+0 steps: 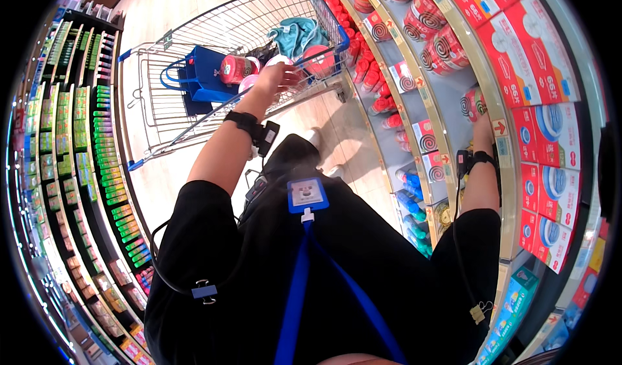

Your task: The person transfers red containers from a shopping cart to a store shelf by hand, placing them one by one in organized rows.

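Note:
My left hand (pixel 277 77) reaches over the near side of a wire shopping cart (pixel 189 131), above pink and white containers; whether it grips anything cannot be told. In the cart are a red-lidded tub (pixel 237 69), a dark blue bag (pixel 206 75), a teal cloth (pixel 299 35) and a round red container (pixel 318 61). On the right, my right hand (pixel 482 126) reaches into a shelf and touches a red mosquito-coil container (pixel 471 103); its fingers are mostly hidden by the shelf edge. More coil containers (pixel 444 51) lie farther along that shelf.
Red boxes (pixel 537 54) stand on the right upper shelf. Red bottles (pixel 371 75) and blue spray cans (pixel 410 199) line the lower shelves. Shelves of green-packaged goods (pixel 109 156) run along the left, across the wooden-look floor (pixel 359 170). Black cables run along both my arms.

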